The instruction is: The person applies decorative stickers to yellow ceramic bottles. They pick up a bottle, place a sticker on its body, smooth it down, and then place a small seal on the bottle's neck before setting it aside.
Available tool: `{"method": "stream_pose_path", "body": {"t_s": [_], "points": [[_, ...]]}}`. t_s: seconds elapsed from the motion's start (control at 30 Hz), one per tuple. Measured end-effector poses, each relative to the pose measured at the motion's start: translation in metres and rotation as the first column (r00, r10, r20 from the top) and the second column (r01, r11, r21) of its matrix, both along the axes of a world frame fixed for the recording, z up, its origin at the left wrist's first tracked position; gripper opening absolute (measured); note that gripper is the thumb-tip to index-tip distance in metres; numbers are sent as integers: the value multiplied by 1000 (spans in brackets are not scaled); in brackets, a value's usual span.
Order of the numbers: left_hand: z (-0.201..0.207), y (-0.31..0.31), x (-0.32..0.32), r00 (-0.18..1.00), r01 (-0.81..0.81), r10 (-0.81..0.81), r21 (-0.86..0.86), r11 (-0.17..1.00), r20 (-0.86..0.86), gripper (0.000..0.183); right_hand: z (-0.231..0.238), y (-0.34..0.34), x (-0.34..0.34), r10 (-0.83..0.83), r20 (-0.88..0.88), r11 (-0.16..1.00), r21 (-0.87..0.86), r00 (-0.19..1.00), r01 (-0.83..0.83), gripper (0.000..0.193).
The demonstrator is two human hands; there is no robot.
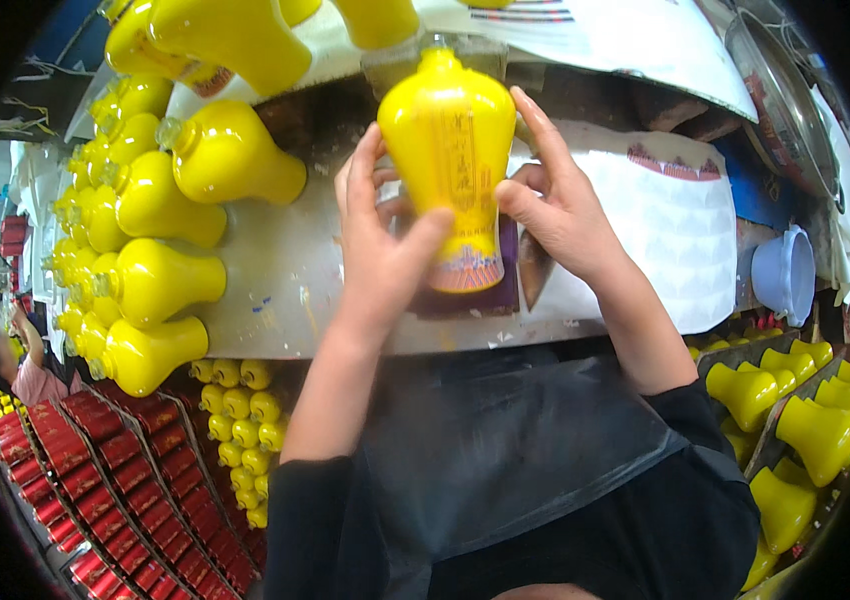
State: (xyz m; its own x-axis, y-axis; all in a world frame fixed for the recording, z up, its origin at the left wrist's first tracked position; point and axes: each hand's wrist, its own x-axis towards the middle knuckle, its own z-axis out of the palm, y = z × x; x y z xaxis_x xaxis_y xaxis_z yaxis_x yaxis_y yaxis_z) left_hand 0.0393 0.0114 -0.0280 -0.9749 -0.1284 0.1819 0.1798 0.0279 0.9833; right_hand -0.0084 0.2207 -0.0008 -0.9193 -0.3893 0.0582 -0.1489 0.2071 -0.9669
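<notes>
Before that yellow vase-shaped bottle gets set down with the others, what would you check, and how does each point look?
1. Grip on both sides: ok. The left hand and right hand clasp the glossy yellow vase-shaped bottle.
2. Bottle upright: ok, neck up, base down.
3. Printed band near its base: cannot tell, the left thumb partly covers it.
4. Neck closed: cannot tell, its top is blurred.
5. Room among the row of lying yellow bottles on the pale workbench: ok, a bare stretch lies beside them.
6. Light blue plastic bowl: ok, well apart from the hands.
</notes>
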Motion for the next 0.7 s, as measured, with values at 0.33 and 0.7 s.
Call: {"method": "stream_pose_path", "body": {"t_s": [0.33, 0.7], "points": [[7, 0, -13, 986, -105, 26, -479, 871, -167, 109, 45, -11, -36, 153, -636, 938, 335, 756, 92, 45], [6, 5, -14, 982, -125, 38, -483, 867, -187, 106, 59, -17, -49, 281, -583, 861, 504, 762, 68, 44]]}}
